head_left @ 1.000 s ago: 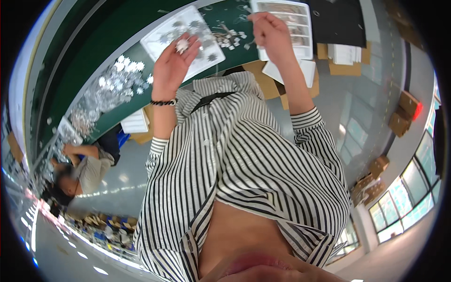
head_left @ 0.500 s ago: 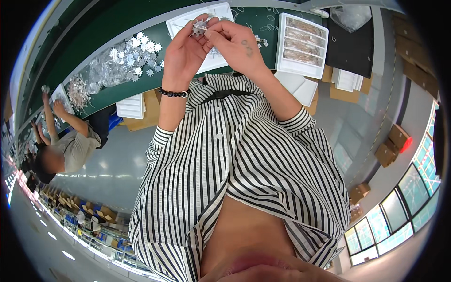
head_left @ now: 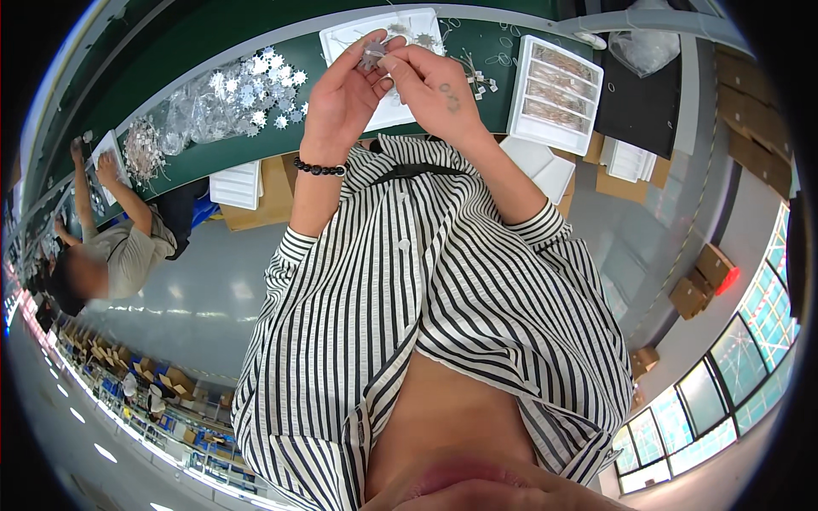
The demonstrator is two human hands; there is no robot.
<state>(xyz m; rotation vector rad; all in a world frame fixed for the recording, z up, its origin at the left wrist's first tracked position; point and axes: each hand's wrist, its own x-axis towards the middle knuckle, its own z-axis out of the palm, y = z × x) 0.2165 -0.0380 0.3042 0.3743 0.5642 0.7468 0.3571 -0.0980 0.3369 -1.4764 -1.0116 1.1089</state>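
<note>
Between both hands is a small silvery star-shaped metal piece (head_left: 372,56), partly covered by fingers. My left hand (head_left: 342,98) grips it between thumb and fingertips, the palm turned up. From the other side, my right hand (head_left: 434,85) pinches at the piece, thumb and forefinger together; a thin pale strand seems to lie there, too small to make out. Beneath the hands rests a white tray (head_left: 430,21) with several similar metal pieces in it. To the left, a pile of loose star-shaped pieces (head_left: 256,85) spreads over the green tabletop (head_left: 200,160).
A white compartment tray (head_left: 518,123) of thin wire-like parts stands right of my hands. Small tagged wires (head_left: 481,81) lie between the trays. Clear plastic bags (head_left: 192,115) and a wire bundle (head_left: 143,149) lie left. Another person (head_left: 128,251) works farther left. Cartons (head_left: 273,192) stand below the table edge.
The view has shifted slightly, so the table and trays sit a little lower and to the right. Both hands stay together at the metal piece, with only slight finger movement.
</note>
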